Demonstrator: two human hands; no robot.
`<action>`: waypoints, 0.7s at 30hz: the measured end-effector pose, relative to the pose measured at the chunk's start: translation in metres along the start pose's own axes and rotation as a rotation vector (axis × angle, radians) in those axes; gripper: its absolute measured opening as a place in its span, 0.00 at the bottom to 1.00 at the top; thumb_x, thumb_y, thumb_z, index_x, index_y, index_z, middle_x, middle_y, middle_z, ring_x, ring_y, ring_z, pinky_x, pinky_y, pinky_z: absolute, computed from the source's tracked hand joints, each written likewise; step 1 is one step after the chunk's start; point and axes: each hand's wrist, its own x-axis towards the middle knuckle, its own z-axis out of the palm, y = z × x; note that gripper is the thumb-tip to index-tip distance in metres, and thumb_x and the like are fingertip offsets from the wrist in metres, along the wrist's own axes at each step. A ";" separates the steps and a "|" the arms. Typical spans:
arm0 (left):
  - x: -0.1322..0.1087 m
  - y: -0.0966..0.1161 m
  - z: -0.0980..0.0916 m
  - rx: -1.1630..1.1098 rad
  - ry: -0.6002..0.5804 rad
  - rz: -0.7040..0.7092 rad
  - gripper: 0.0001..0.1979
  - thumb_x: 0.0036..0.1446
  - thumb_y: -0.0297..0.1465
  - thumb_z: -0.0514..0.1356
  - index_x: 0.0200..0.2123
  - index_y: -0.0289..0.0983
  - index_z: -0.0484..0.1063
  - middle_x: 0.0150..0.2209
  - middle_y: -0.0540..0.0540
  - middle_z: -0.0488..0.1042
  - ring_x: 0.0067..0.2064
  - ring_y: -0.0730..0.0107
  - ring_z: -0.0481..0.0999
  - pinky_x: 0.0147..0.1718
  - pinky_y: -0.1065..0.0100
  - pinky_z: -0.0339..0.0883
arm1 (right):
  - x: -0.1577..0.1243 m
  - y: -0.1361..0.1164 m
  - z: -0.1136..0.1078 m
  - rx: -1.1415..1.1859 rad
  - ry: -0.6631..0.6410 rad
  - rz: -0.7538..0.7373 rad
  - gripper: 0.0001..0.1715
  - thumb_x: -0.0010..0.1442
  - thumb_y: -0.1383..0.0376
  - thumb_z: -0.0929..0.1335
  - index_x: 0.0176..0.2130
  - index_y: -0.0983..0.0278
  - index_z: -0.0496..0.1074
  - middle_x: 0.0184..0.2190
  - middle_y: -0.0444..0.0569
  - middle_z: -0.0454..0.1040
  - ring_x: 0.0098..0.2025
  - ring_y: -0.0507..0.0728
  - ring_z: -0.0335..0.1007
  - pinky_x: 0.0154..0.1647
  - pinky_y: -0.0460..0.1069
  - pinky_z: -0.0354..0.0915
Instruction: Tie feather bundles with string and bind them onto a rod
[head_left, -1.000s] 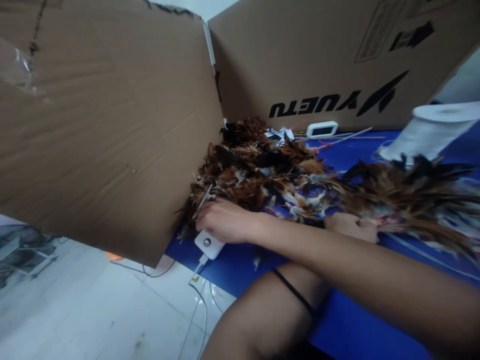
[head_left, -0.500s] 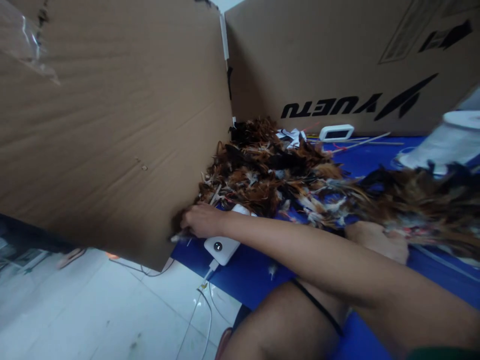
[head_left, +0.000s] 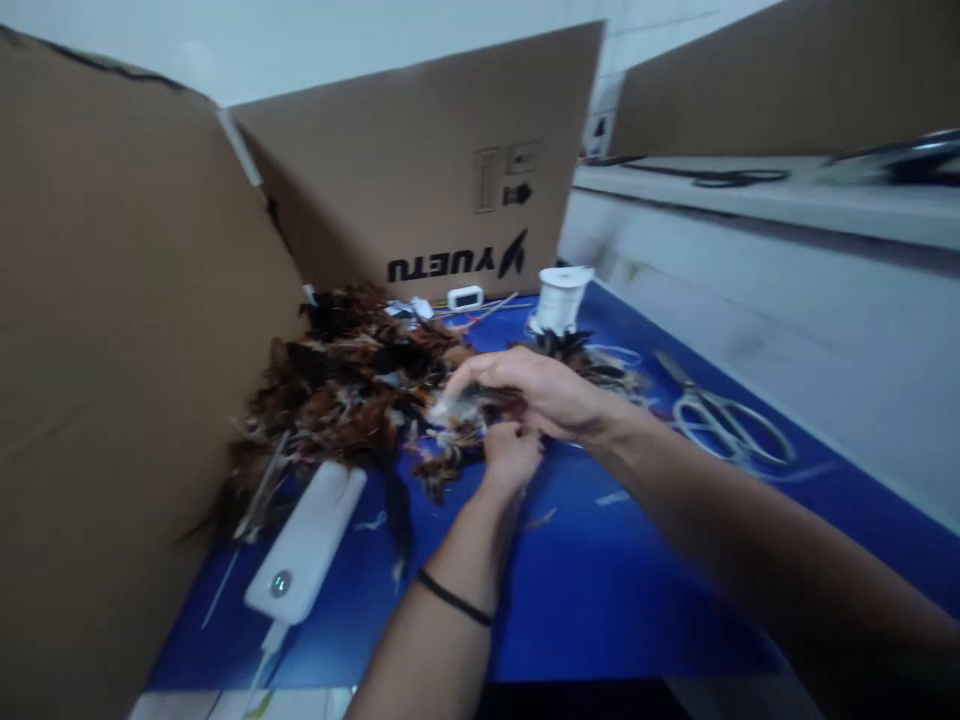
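Brown, black and white feathers (head_left: 337,380) lie in a long heap on the blue tabletop (head_left: 600,600). My right hand (head_left: 544,390) curls over a tuft of feathers (head_left: 487,397) at the right end of the heap, its fingers bent round the tuft. Just below and touching it is my left hand (head_left: 511,455), closed with a black band on the wrist; what it pinches is hidden under the right hand. More dark feathers (head_left: 566,347) show behind the right hand.
A white power bank (head_left: 307,545) with a cable lies at the front left. Scissors (head_left: 731,425) rest at the right, a white spool (head_left: 562,298) and small white device (head_left: 465,298) at the back. Cardboard walls (head_left: 420,150) stand left and behind; a ledge (head_left: 795,200) runs at right.
The view has swung right. My right hand, earlier reaching across to the far left by the power bank, is now at my left hand with feathers in its fingers.
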 end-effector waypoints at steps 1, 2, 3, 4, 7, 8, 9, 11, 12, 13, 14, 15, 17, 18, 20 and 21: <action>0.002 -0.002 0.002 0.013 -0.018 0.005 0.15 0.55 0.37 0.55 0.28 0.31 0.71 0.25 0.46 0.71 0.26 0.74 0.70 0.25 0.71 0.63 | -0.015 0.005 -0.016 0.021 0.073 0.031 0.12 0.54 0.64 0.61 0.30 0.68 0.71 0.28 0.46 0.71 0.27 0.49 0.64 0.27 0.44 0.60; 0.003 -0.004 0.003 0.027 -0.023 0.011 0.17 0.53 0.38 0.55 0.21 0.31 0.69 0.19 0.47 0.68 0.21 0.76 0.67 0.20 0.73 0.58 | -0.029 0.011 -0.029 0.021 0.128 0.070 0.12 0.54 0.62 0.63 0.30 0.68 0.70 0.26 0.46 0.71 0.26 0.49 0.64 0.26 0.44 0.59; 0.004 -0.005 0.003 0.032 -0.023 0.026 0.17 0.52 0.38 0.55 0.17 0.32 0.68 0.15 0.49 0.65 0.18 0.77 0.64 0.18 0.74 0.55 | -0.042 0.018 -0.040 -0.005 0.170 0.100 0.13 0.53 0.59 0.65 0.29 0.68 0.70 0.23 0.45 0.69 0.24 0.49 0.63 0.26 0.44 0.59; 0.003 -0.005 0.002 0.025 -0.021 0.042 0.17 0.51 0.38 0.55 0.16 0.33 0.66 0.12 0.50 0.62 0.15 0.78 0.61 0.16 0.74 0.52 | -0.053 0.026 -0.049 -0.050 0.194 0.120 0.14 0.52 0.58 0.66 0.29 0.68 0.69 0.22 0.44 0.68 0.23 0.49 0.62 0.26 0.44 0.58; 0.000 -0.002 0.000 -0.007 -0.023 0.053 0.16 0.49 0.36 0.56 0.15 0.34 0.62 0.10 0.53 0.58 0.12 0.81 0.55 0.14 0.75 0.47 | -0.072 0.052 -0.067 -0.213 0.216 0.115 0.14 0.54 0.59 0.65 0.28 0.68 0.69 0.22 0.43 0.67 0.25 0.48 0.61 0.29 0.45 0.59; -0.002 0.000 0.000 -0.023 -0.024 0.043 0.15 0.49 0.35 0.56 0.15 0.34 0.62 0.10 0.53 0.58 0.12 0.81 0.54 0.13 0.75 0.46 | -0.073 0.061 -0.071 -0.266 0.212 0.107 0.13 0.54 0.59 0.65 0.29 0.68 0.70 0.23 0.44 0.68 0.26 0.48 0.61 0.30 0.45 0.59; -0.004 0.002 0.000 -0.036 -0.021 0.032 0.15 0.49 0.35 0.56 0.15 0.34 0.62 0.11 0.53 0.59 0.12 0.82 0.54 0.13 0.76 0.45 | -0.074 0.069 -0.075 -0.318 0.197 0.102 0.12 0.54 0.61 0.64 0.29 0.68 0.70 0.24 0.44 0.69 0.27 0.49 0.62 0.31 0.45 0.58; -0.007 0.005 0.001 -0.057 -0.018 0.012 0.15 0.49 0.35 0.56 0.16 0.34 0.61 0.11 0.53 0.59 0.11 0.82 0.54 0.12 0.76 0.43 | -0.072 0.082 -0.080 -0.397 0.144 0.090 0.11 0.54 0.63 0.64 0.31 0.68 0.72 0.26 0.45 0.71 0.29 0.50 0.64 0.33 0.45 0.59; -0.008 0.006 0.002 -0.063 -0.017 0.007 0.15 0.50 0.35 0.56 0.16 0.34 0.61 0.12 0.54 0.59 0.11 0.82 0.54 0.11 0.77 0.43 | -0.071 0.088 -0.082 -0.424 0.117 0.079 0.10 0.54 0.64 0.64 0.32 0.68 0.72 0.28 0.46 0.72 0.30 0.50 0.65 0.34 0.45 0.59; -0.008 0.007 0.002 -0.065 -0.017 0.005 0.15 0.50 0.35 0.56 0.16 0.34 0.61 0.12 0.54 0.59 0.11 0.83 0.54 0.11 0.77 0.42 | -0.070 0.092 -0.083 -0.445 0.095 0.066 0.10 0.54 0.65 0.64 0.32 0.68 0.72 0.29 0.46 0.72 0.32 0.51 0.66 0.35 0.45 0.59; -0.008 0.008 0.003 -0.066 -0.019 0.005 0.14 0.50 0.35 0.56 0.17 0.34 0.61 0.12 0.54 0.59 0.11 0.83 0.53 0.10 0.77 0.41 | -0.069 0.096 -0.084 -0.465 0.085 0.049 0.09 0.54 0.66 0.64 0.33 0.68 0.73 0.30 0.46 0.73 0.33 0.51 0.66 0.36 0.45 0.59; -0.009 0.008 0.003 -0.066 -0.020 0.007 0.14 0.50 0.35 0.56 0.17 0.34 0.61 0.12 0.54 0.59 0.11 0.83 0.53 0.10 0.77 0.41 | -0.069 0.098 -0.084 -0.485 0.086 0.035 0.09 0.54 0.67 0.64 0.33 0.67 0.73 0.31 0.47 0.73 0.33 0.51 0.67 0.37 0.45 0.59; -0.009 0.009 0.003 -0.062 -0.028 0.015 0.14 0.50 0.35 0.56 0.18 0.34 0.61 0.11 0.55 0.58 0.10 0.83 0.53 0.10 0.77 0.41 | -0.069 0.100 -0.083 -0.530 0.109 0.022 0.09 0.53 0.68 0.64 0.33 0.67 0.73 0.31 0.47 0.73 0.34 0.51 0.68 0.37 0.45 0.59; -0.009 0.009 0.003 -0.057 -0.033 0.019 0.14 0.50 0.35 0.56 0.18 0.34 0.61 0.11 0.55 0.58 0.10 0.83 0.52 0.09 0.77 0.41 | -0.069 0.100 -0.083 -0.552 0.118 0.015 0.08 0.53 0.69 0.64 0.33 0.67 0.73 0.31 0.47 0.73 0.34 0.51 0.68 0.38 0.45 0.59; -0.010 0.010 0.002 -0.042 -0.041 0.022 0.15 0.50 0.36 0.57 0.17 0.34 0.61 0.10 0.55 0.57 0.10 0.84 0.52 0.09 0.77 0.41 | -0.069 0.099 -0.081 -0.598 0.121 -0.015 0.07 0.53 0.70 0.64 0.33 0.67 0.73 0.31 0.47 0.73 0.35 0.51 0.68 0.38 0.45 0.59; -0.010 0.011 0.002 -0.035 -0.043 0.025 0.15 0.50 0.35 0.56 0.17 0.34 0.61 0.10 0.55 0.57 0.10 0.83 0.52 0.09 0.77 0.41 | -0.069 0.099 -0.081 -0.623 0.113 -0.037 0.07 0.53 0.71 0.64 0.32 0.67 0.73 0.31 0.47 0.73 0.35 0.51 0.67 0.38 0.45 0.59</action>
